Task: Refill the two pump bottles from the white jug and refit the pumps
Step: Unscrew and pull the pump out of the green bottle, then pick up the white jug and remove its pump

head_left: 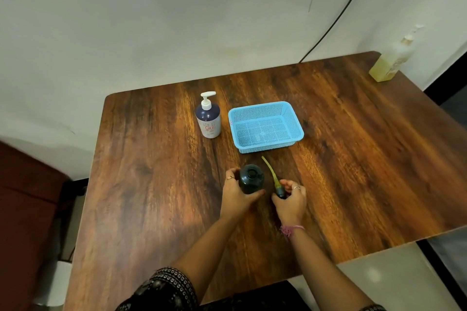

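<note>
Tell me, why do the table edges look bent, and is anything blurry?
Head view: the wide lens bows the table edges and the wall cable; the yellowish bottle at the far corner is smeared and soft; the blue basket and white-pump bottle are sharp; glare streaks the wood.

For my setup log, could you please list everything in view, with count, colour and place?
Dark bottle: 1, dark, open neck, near centre of table, held by left hand.
Pump: 1, dark head with yellowish tube, right of dark bottle, held by right hand.
Pump bottle: 1, navy and white, white pump fitted, left of basket.
Basket: 1, blue, behind dark bottle.
Yellowish bottle: 1, far right corner.
Table: 1, brown wood.
Cable: 1, black, on wall.
Hands: left hand, right hand.
</note>
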`<action>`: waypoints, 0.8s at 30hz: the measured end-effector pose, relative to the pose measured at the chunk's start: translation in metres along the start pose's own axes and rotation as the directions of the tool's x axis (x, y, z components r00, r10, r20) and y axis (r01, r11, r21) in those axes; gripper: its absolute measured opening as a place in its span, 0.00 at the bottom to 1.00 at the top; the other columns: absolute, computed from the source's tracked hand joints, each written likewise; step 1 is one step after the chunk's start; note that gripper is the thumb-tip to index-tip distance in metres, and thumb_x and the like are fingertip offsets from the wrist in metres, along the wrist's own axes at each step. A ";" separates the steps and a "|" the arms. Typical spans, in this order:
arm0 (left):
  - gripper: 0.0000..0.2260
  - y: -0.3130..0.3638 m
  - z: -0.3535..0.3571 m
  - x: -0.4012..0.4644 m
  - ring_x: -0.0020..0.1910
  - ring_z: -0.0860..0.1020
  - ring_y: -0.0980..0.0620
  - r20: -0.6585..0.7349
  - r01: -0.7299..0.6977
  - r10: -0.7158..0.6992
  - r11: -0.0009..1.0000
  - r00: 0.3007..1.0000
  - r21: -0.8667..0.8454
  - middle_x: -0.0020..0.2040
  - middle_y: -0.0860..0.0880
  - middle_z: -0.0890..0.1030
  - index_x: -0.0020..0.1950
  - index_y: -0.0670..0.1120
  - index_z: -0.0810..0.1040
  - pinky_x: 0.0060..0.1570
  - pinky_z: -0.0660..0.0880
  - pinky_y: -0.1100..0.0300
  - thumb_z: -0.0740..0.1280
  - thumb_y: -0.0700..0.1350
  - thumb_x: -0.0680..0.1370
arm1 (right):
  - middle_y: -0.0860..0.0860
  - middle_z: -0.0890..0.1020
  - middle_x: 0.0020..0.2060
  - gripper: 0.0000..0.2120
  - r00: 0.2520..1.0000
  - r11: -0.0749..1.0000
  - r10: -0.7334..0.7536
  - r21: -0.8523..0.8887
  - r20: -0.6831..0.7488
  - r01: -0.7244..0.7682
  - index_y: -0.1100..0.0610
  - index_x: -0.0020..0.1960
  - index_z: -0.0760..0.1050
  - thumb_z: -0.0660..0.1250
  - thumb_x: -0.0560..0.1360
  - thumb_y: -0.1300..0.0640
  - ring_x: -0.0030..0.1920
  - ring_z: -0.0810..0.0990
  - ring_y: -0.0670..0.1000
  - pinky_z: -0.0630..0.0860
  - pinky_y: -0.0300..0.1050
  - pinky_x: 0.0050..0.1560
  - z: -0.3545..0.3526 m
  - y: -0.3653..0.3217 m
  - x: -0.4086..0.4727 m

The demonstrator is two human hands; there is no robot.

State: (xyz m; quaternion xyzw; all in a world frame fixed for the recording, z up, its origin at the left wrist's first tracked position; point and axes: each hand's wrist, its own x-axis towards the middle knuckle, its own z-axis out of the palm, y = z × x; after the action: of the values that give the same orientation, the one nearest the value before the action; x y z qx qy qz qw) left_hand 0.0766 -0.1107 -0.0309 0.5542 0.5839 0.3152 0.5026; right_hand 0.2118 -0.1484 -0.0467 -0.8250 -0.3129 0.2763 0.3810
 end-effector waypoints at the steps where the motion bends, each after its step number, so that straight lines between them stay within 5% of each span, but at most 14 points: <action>1: 0.38 -0.001 0.000 0.001 0.58 0.74 0.57 0.003 0.003 -0.003 1.000 1.000 -0.001 0.58 0.55 0.73 0.66 0.48 0.63 0.58 0.73 0.65 0.81 0.45 0.62 | 0.54 0.73 0.57 0.17 1.000 1.000 0.005 -0.007 0.005 -0.005 0.58 0.56 0.78 0.74 0.68 0.66 0.51 0.71 0.44 0.67 0.35 0.53 0.001 0.000 0.001; 5: 0.41 -0.006 -0.003 0.003 0.61 0.73 0.56 0.037 -0.012 0.011 1.000 0.999 0.013 0.62 0.54 0.73 0.65 0.53 0.62 0.62 0.73 0.61 0.82 0.50 0.60 | 0.53 0.72 0.57 0.18 1.000 1.000 0.001 -0.012 0.021 0.000 0.57 0.57 0.77 0.75 0.68 0.64 0.51 0.71 0.44 0.67 0.34 0.54 0.003 -0.001 0.002; 9: 0.40 -0.005 -0.010 0.002 0.61 0.71 0.59 0.066 -0.035 0.034 0.999 0.997 0.013 0.63 0.54 0.71 0.67 0.51 0.63 0.53 0.67 0.78 0.81 0.50 0.62 | 0.52 0.73 0.57 0.19 0.999 1.000 -0.002 -0.010 0.038 0.003 0.55 0.57 0.76 0.76 0.67 0.61 0.57 0.74 0.49 0.71 0.40 0.58 0.007 0.000 0.004; 12: 0.40 -0.006 -0.015 0.005 0.63 0.71 0.59 0.077 -0.073 0.072 0.997 0.994 0.012 0.64 0.53 0.71 0.68 0.49 0.64 0.52 0.65 0.81 0.81 0.52 0.62 | 0.51 0.73 0.56 0.20 0.999 1.000 0.019 -0.019 0.043 -0.018 0.53 0.56 0.76 0.77 0.67 0.60 0.59 0.74 0.51 0.73 0.45 0.60 0.007 -0.001 0.005; 18: 0.39 0.004 -0.022 0.000 0.64 0.71 0.58 0.058 -0.137 0.141 0.989 0.988 -0.060 0.65 0.52 0.73 0.69 0.48 0.66 0.62 0.66 0.71 0.72 0.64 0.64 | 0.51 0.73 0.56 0.20 0.999 1.000 0.029 0.002 0.042 -0.029 0.53 0.57 0.76 0.76 0.67 0.58 0.59 0.74 0.51 0.73 0.47 0.60 0.002 -0.004 0.007; 24: 0.27 0.028 -0.029 0.011 0.62 0.74 0.57 -0.003 -0.193 0.195 0.965 0.981 -0.179 0.63 0.50 0.75 0.67 0.47 0.68 0.61 0.72 0.64 0.68 0.56 0.71 | 0.48 0.71 0.55 0.15 0.999 0.987 0.037 0.158 -0.030 -0.032 0.53 0.59 0.76 0.71 0.73 0.53 0.55 0.72 0.47 0.73 0.45 0.55 -0.022 -0.015 0.023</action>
State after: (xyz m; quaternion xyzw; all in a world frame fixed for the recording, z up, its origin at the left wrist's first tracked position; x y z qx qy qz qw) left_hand 0.0604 -0.0898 0.0012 0.5636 0.4925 0.4098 0.5214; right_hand 0.2370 -0.1340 -0.0273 -0.8021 -0.2694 0.2933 0.4451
